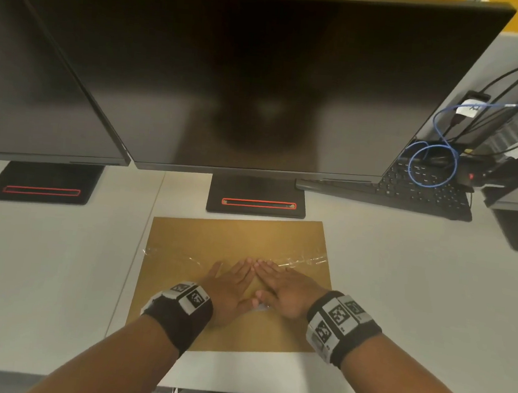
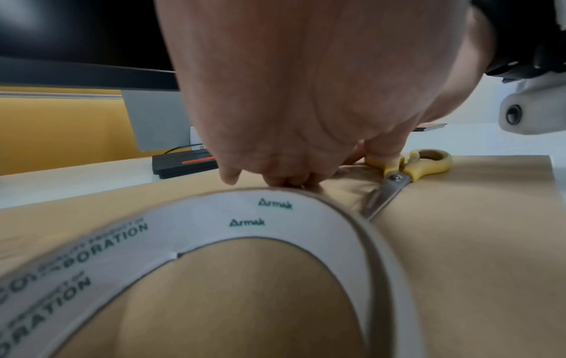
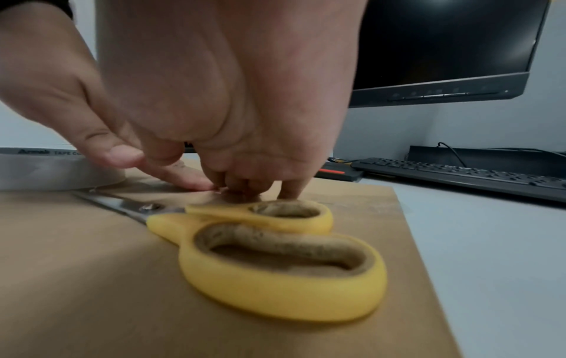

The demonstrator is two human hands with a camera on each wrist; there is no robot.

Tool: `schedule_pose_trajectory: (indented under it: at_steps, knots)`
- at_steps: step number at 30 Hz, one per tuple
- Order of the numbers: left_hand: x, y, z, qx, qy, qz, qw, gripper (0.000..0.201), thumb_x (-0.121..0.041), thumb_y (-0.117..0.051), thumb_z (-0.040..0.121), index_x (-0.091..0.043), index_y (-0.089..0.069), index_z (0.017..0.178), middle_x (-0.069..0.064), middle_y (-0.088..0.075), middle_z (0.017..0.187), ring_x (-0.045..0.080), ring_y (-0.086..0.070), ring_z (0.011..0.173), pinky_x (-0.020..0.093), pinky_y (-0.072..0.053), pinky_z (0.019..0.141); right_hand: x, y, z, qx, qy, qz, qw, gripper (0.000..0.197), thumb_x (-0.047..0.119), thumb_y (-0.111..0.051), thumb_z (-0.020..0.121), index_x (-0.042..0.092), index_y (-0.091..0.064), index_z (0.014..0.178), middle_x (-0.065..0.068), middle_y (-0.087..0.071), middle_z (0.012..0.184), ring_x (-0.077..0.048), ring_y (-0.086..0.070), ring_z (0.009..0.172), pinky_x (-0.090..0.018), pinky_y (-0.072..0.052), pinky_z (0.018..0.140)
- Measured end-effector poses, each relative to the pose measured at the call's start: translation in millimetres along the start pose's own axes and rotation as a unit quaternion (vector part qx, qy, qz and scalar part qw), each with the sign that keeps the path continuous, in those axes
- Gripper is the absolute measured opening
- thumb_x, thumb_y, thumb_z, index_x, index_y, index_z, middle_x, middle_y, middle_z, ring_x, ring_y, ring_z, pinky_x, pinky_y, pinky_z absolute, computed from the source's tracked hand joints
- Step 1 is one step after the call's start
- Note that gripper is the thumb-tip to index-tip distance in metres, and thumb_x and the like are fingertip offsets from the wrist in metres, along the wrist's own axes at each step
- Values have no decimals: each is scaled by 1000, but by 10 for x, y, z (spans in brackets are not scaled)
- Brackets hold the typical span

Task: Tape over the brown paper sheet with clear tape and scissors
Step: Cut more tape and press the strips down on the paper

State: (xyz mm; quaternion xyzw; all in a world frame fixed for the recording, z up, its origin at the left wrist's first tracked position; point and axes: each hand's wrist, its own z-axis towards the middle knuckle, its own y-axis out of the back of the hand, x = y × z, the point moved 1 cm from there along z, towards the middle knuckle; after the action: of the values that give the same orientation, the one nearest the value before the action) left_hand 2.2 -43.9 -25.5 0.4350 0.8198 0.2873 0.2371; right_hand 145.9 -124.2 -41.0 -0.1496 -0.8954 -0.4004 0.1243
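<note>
The brown paper sheet [image 1: 185, 237] lies flat on the grey desk in front of the monitor stand. A crinkled strip of clear tape [image 1: 305, 260] runs across it from left to right. My left hand [image 1: 228, 283] and right hand [image 1: 281, 287] lie side by side on the strip's middle, fingers straight and pressing down, fingertips meeting. The wrist views show the clear tape roll [image 2: 214, 225] under my left wrist and the yellow-handled scissors [image 3: 275, 278] under my right, both lying on the paper. In the head view my hands hide both of them.
A large dark monitor [image 1: 261, 86] overhangs the far desk, its black stand base [image 1: 255, 200] just beyond the paper. A second monitor [image 1: 42, 83] stands at the left. A black keyboard [image 1: 408, 190] and blue cables [image 1: 436, 155] sit at the right.
</note>
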Motion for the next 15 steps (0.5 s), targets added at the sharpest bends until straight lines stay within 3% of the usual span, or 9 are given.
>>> schedule_pose_trajectory:
  at_steps: [15]
  knots:
    - [-21, 59, 12, 30, 16, -10, 999, 76, -61, -13, 96, -17, 15, 152, -1, 25, 159, 11, 18, 148, 48, 11, 118, -483, 34, -153, -43, -124, 15, 991, 68, 57, -17, 97, 25, 8, 151, 9, 15, 159, -9, 6, 148, -49, 6, 118]
